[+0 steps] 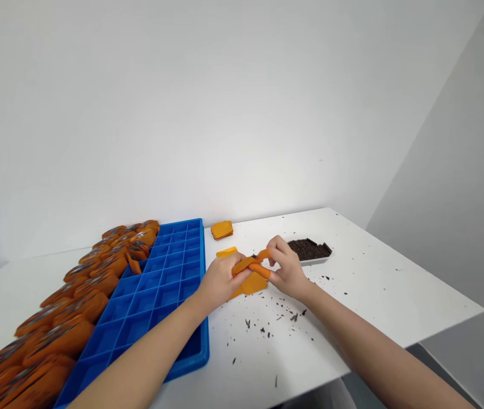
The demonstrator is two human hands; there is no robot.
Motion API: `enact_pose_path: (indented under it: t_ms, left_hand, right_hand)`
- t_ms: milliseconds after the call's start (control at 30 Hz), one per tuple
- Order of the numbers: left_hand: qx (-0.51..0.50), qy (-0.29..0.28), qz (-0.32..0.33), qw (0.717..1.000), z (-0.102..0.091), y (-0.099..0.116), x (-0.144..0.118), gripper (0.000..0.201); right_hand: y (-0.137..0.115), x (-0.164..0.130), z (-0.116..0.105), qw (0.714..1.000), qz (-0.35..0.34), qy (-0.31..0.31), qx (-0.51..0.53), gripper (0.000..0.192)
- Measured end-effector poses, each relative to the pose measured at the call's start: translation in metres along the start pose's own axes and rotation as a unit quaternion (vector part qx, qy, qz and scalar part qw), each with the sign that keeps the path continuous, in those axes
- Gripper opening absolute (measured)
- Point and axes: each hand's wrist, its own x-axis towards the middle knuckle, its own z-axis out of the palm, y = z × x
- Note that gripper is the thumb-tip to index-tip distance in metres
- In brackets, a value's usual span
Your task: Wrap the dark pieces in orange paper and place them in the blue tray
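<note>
My left hand (220, 278) is closed around a small orange paper packet (242, 265), gripping its left end above the table. On the packet's right side, the thumb and forefinger of my right hand (287, 268) pinch at its edge. Orange covers, looking like finger cots, seem to sit on those two fingertips. A bit of dark material shows at the packet's upper edge. Beneath my hands lie more flat orange packets (254, 283), partly hidden. Just beyond my right hand is a white tray (316, 261) filled with dark brown thin sticks (308, 249).
To the left stands a blue compartment tray (169, 276), with many filled orange packets (92, 284) piled along its left side. A small stack of orange packets (222, 229) lies near the wall. Dark crumbs (267, 332) are scattered over the white table (378, 284).
</note>
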Motion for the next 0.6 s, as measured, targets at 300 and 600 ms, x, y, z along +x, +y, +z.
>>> enact_pose_path:
  t_ms: [300, 600]
  left_hand:
    - [-0.018, -0.007, -0.048, 0.999, 0.0019, 0.0023, -0.0016, 0.041]
    - [-0.047, -0.034, -0.033, 0.998, -0.0042, -0.0028, -0.0024, 0.066]
  right_hand:
    - [0.0012, 0.0072, -0.0051, 0.985, 0.041, -0.075, 0.149, 0.026]
    - [0.0023, 0.0098, -0.0071, 0.985, 0.038, -0.112, 0.122, 0.030]
